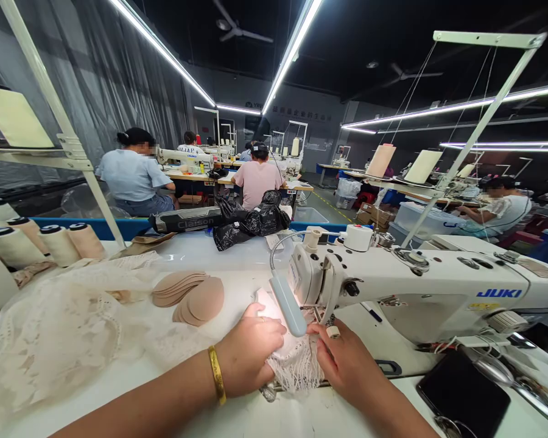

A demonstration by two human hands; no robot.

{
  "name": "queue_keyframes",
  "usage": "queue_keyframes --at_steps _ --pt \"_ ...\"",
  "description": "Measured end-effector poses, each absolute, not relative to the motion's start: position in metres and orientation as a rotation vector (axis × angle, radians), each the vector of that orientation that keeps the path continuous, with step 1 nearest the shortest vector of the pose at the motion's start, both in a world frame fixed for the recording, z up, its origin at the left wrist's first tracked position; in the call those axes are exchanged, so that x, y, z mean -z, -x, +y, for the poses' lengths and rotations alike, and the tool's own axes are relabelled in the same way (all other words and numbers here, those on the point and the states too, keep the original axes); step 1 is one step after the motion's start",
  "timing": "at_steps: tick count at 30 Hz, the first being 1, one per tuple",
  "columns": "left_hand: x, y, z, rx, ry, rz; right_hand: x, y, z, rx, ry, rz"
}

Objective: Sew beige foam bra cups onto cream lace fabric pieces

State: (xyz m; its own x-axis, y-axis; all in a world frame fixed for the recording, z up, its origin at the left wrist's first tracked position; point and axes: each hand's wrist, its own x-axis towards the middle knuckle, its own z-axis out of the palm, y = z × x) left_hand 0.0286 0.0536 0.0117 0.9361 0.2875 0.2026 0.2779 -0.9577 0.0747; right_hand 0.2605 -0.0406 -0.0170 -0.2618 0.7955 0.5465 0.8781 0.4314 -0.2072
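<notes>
My left hand, with a gold bangle at the wrist, has its fingers curled onto a piece of white lace fabric with a fringed edge. The fabric lies on the bed of a white sewing machine. My right hand is closed at the fabric's right side, thumb and forefinger close to the presser foot. A grey lamp head lights the spot and hides part of the fabric and the needle area. Left of my hands lie two fanned stacks of beige pads.
Sheer lace is heaped at the left, before several thread cones. Black plastic bags and a long dark box stand behind. A black tablet-like object and scissors lie at right. Other people sit at machines beyond.
</notes>
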Motion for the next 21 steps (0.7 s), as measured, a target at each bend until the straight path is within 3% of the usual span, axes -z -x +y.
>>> queue_keyframes --at_steps 5,8,15,21 --pt "-0.023 -0.025 0.046 -0.319 -2.970 0.645 0.008 -0.245 -0.050 0.210 1.290 -2.170" --pt "-0.034 -0.028 0.038 -0.289 -2.917 0.526 0.004 -0.235 -0.053 0.176 1.177 -2.259" --pt "-0.043 -0.019 0.037 0.047 -2.966 0.482 0.032 -0.244 -0.035 0.285 1.416 -2.287" --pt "-0.025 -0.022 0.047 -0.182 -3.042 0.401 0.029 -0.252 -0.033 0.136 1.496 -2.228"
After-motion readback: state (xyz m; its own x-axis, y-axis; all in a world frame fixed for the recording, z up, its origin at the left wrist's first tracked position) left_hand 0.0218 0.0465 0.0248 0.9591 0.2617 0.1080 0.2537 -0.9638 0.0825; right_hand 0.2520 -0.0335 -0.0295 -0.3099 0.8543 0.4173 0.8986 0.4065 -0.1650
